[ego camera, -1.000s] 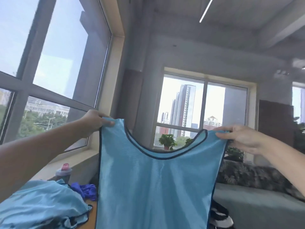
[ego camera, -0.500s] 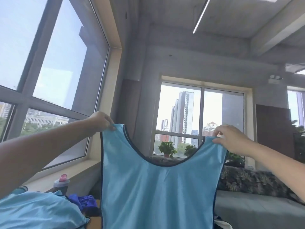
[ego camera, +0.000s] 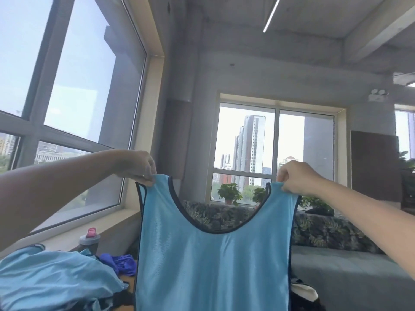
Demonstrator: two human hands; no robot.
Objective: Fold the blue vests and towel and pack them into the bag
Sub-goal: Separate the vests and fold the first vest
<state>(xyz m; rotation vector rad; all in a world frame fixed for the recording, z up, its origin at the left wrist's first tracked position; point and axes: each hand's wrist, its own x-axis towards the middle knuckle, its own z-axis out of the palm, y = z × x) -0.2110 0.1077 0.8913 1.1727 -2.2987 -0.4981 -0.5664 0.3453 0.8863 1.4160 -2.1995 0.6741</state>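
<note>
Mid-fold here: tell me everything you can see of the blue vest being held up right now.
The held vest is light blue, of thin, slightly shiny mesh-like fabric, with dark navy trim around its deep scooped neck and armholes. It hangs upright and spread flat, facing the camera, unfolded; its lower edge runs out of frame. The left hand pinches the top of one shoulder strap, the right hand the other. Nothing else visibly touches it. It hangs in front of a patterned sofa, beside a heap of similar blue cloth.
</note>
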